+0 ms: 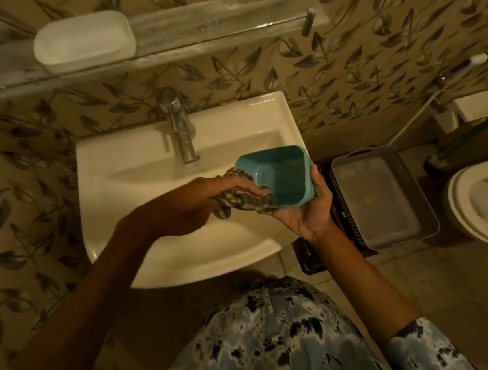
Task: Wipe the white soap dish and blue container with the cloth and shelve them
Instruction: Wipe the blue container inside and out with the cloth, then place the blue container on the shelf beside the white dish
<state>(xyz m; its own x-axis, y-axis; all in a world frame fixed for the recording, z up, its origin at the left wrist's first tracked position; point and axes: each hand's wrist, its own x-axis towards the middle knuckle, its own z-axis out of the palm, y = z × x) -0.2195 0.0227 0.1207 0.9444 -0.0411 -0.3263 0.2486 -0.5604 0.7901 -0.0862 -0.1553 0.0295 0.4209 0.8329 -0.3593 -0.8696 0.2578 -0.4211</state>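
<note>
My right hand (312,208) holds the blue container (283,175) from below, over the right side of the sink, its opening tilted towards me. My left hand (208,199) grips a checked cloth (247,202) and presses it against the container's left outer wall and near rim. The white soap dish (84,41) stands on the glass shelf (208,31) above the sink, towards its left part, with nothing touching it.
A white sink (136,176) with a metal tap (182,131) lies below my hands. To the right, a grey perforated basket (385,199) rests on a dark stand. A toilet (486,202) is at the far right edge. Leaf-patterned tiles cover the wall.
</note>
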